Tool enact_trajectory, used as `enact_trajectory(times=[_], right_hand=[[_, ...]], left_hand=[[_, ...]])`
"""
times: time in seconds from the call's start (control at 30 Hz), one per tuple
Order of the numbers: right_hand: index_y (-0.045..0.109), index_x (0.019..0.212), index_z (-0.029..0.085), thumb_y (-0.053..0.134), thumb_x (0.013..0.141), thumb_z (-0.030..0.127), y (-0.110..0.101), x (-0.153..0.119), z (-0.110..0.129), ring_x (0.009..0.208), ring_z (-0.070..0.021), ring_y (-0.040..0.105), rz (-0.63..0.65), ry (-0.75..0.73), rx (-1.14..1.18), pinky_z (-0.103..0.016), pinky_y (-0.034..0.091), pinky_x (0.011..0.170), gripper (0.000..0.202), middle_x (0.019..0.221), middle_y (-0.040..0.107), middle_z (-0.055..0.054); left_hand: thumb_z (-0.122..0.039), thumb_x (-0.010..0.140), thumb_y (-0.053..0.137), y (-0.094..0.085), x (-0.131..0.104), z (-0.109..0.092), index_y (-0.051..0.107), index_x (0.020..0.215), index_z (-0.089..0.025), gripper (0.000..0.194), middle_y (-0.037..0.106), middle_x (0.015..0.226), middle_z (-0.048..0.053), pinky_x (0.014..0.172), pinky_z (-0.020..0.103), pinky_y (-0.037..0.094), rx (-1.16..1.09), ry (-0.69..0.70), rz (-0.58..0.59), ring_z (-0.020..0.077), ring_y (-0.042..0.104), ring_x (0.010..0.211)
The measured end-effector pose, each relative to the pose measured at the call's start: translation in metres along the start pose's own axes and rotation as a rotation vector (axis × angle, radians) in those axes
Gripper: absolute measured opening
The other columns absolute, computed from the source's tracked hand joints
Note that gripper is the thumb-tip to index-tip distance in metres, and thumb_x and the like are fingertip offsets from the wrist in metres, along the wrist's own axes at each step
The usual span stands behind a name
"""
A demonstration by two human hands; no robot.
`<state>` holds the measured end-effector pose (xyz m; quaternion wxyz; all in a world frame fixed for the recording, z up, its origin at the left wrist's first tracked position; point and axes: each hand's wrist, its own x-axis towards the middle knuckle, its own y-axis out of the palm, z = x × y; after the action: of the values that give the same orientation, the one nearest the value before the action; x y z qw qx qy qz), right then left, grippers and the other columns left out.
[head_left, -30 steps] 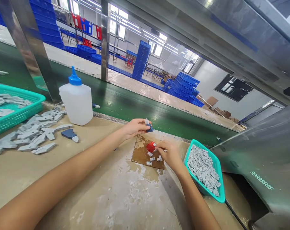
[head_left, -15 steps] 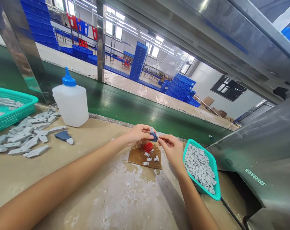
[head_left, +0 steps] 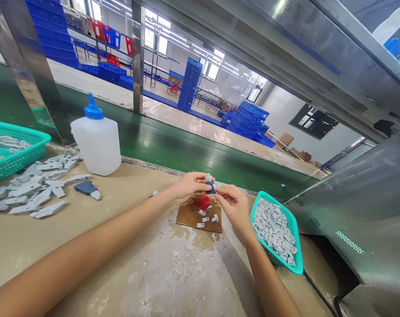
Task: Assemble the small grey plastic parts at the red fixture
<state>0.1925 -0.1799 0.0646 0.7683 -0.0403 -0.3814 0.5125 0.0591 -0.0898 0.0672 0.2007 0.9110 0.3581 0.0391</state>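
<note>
Between the fingers of my left hand (head_left: 190,186) is a dark blue plastic part (head_left: 211,187) with a light grey tip pointing up. My right hand (head_left: 233,203) is closed, its thumb and fingertips pinched at the blue part's right edge; any small piece in that pinch is hidden. Just below both hands lies a brown board (head_left: 190,215), wet-looking, carrying a red round object (head_left: 203,202) and several small grey pieces (head_left: 205,219). Another blue-and-grey part (head_left: 87,188) rests on the table to the left.
A white bottle (head_left: 99,143) with a blue nozzle stands left of centre. Grey parts (head_left: 31,187) lie piled beside a teal basket (head_left: 20,163). At right, another teal basket (head_left: 295,237) holds many small grey pieces. A green conveyor belt (head_left: 160,147) runs behind the table.
My right fingertips have moved in closer against the right side of the blue part. The left hand keeps its grip on the part. The view has shifted slightly.
</note>
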Motion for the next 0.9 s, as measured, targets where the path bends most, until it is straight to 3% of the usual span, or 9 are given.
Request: enact_trajectory(times=[0.23,0.33,0.4,0.47,0.57,0.63,0.7,0.8,0.9], right_hand=[[0.064,0.076,0.019,0.053,0.071,0.020,-0.007,0.003,0.007,0.072,-0.0139,0.057,0.018,-0.076,-0.102,-0.027,0.049,0.064,0.012,0.081,0.060,-0.005],[0.063,0.085,0.018,0.051,0.071,0.022,-0.040,0.011,0.002,0.069,-0.0137,0.056,-0.107,-0.030,-0.256,-0.028,0.048,0.063,0.018,0.084,0.061,-0.005],[0.060,0.096,0.017,0.051,0.069,0.019,-0.073,0.012,-0.008,0.066,-0.0144,0.056,-0.156,0.108,-0.455,-0.029,0.047,0.062,0.029,0.083,0.062,-0.005],[0.058,0.102,0.017,0.049,0.065,0.012,-0.105,0.004,-0.023,0.064,-0.0155,0.056,-0.073,0.277,-0.686,-0.031,0.046,0.064,0.039,0.081,0.063,-0.005],[0.063,0.096,0.018,0.054,0.059,0.010,-0.134,-0.016,-0.045,0.076,-0.0199,0.059,0.265,0.422,-0.832,-0.031,0.044,0.071,0.039,0.090,0.064,-0.007],[0.064,0.096,0.017,0.054,0.060,0.011,-0.138,-0.028,-0.056,0.087,-0.0217,0.057,0.357,0.398,-0.860,-0.032,0.043,0.075,0.038,0.097,0.063,-0.009],[0.065,0.095,0.015,0.050,0.065,0.013,-0.136,-0.035,-0.061,0.088,-0.0218,0.057,0.350,0.363,-0.902,-0.031,0.043,0.076,0.033,0.094,0.064,-0.009],[0.068,0.086,0.016,0.049,0.069,0.014,-0.132,-0.032,-0.060,0.079,-0.0209,0.060,0.343,0.376,-0.938,-0.030,0.044,0.070,0.025,0.084,0.067,-0.008],[0.069,0.077,0.018,0.053,0.066,0.012,-0.133,-0.025,-0.057,0.074,-0.0202,0.061,0.342,0.414,-0.905,-0.029,0.044,0.067,0.020,0.080,0.068,-0.006]], left_hand=[[-0.019,0.057,0.064,0.010,0.001,0.004,0.057,0.084,-0.014,0.028,0.064,0.089,0.007,0.063,0.025,0.046,0.198,0.107,-0.114,0.0128,0.059,0.070],[-0.017,0.061,0.054,-0.006,0.005,-0.003,0.053,0.092,-0.016,0.031,0.064,0.090,0.007,0.065,0.027,0.047,0.558,0.230,-0.222,0.0155,0.060,0.073],[-0.018,0.063,0.050,-0.025,0.011,-0.011,0.051,0.101,-0.017,0.038,0.064,0.093,0.007,0.070,0.031,0.046,0.932,0.280,-0.261,0.0187,0.060,0.078],[-0.015,0.066,0.044,-0.045,0.019,-0.020,0.046,0.113,-0.015,0.047,0.061,0.101,0.012,0.076,0.035,0.043,1.316,0.249,-0.282,0.0238,0.058,0.088],[-0.009,0.069,0.035,-0.068,0.028,-0.028,0.029,0.129,-0.008,0.060,0.049,0.119,0.020,0.083,0.038,0.039,1.660,0.124,-0.308,0.0287,0.048,0.106],[-0.009,0.070,0.035,-0.073,0.025,-0.027,0.023,0.132,-0.007,0.063,0.034,0.131,0.023,0.087,0.040,0.035,1.772,0.059,-0.364,0.0317,0.037,0.117],[-0.013,0.070,0.040,-0.069,0.013,-0.022,0.028,0.130,-0.008,0.061,0.024,0.135,0.023,0.088,0.046,0.032,1.865,0.054,-0.464,0.0370,0.025,0.122],[-0.026,0.070,0.048,-0.059,-0.016,-0.012,0.050,0.115,-0.014,0.047,0.043,0.122,0.025,0.077,0.054,0.034,1.881,0.007,-0.533,0.0447,0.034,0.112],[-0.031,0.060,0.058,-0.058,-0.038,-0.004,0.063,0.087,-0.016,0.032,0.059,0.087,0.022,0.065,0.052,0.038,1.667,-0.079,-0.404,0.0424,0.052,0.085]])
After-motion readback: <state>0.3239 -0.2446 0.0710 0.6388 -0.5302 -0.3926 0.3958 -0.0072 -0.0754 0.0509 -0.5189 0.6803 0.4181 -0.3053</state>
